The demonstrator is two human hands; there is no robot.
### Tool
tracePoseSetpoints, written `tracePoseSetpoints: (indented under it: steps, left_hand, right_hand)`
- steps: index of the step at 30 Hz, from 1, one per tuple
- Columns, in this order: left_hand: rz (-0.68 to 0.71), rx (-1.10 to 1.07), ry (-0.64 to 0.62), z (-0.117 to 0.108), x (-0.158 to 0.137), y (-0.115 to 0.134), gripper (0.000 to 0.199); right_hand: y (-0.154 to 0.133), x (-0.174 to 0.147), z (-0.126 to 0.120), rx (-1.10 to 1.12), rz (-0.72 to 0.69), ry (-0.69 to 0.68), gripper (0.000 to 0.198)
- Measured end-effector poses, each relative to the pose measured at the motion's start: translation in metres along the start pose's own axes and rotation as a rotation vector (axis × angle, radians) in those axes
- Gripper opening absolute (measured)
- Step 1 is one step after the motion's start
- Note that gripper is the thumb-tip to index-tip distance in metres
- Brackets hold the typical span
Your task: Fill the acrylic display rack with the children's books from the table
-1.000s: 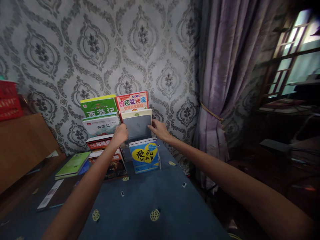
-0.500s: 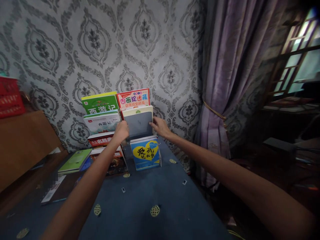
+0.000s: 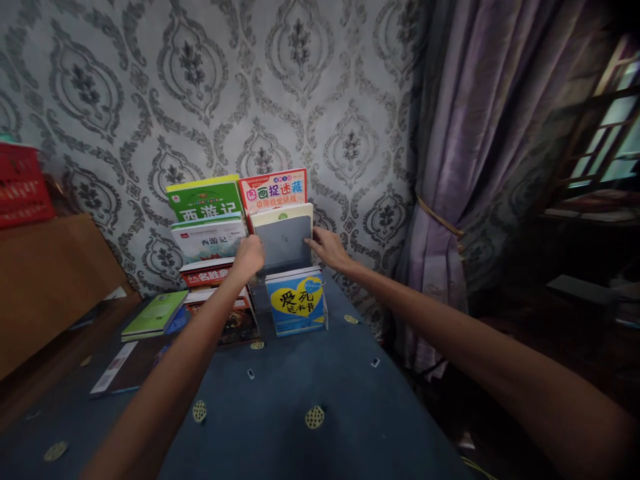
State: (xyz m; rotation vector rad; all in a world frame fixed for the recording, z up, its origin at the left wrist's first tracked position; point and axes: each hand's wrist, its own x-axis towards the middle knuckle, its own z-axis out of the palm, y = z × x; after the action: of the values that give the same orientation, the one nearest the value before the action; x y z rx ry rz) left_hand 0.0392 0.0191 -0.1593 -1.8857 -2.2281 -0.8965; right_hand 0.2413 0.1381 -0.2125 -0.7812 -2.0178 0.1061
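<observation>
A grey book with a pale cream strip along its top stands upright between my two hands. My left hand is closed at its left edge; the fingertips are hidden. At the right edge my right hand pinches the book with thumb and fingers. Behind it rises a red-and-white picture book. A blue book with a yellow heart stands in front, lower down. Left of these, a green book, a white book and a red-banded book stand in tiers.
On the blue tablecloth lie a green book and a dark book, at the left. A cardboard box with a red basket on it is beyond them. Patterned wall behind; purple curtain to the right.
The view has shifted slightly, so everything sits a little further right and higher. Both hands stay at the grey book's edges, and the book looks unmoved among the others.
</observation>
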Motion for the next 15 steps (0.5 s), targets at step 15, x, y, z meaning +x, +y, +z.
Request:
tracePoseSetpoints:
  steps: [15]
  left_hand:
    - [-0.044,0.041,-0.078,-0.0066,-0.0007,0.0038,0.021]
  right_hand:
    - [-0.0022,-0.0043,-0.0072,0.141,0.031,-0.046,0.021]
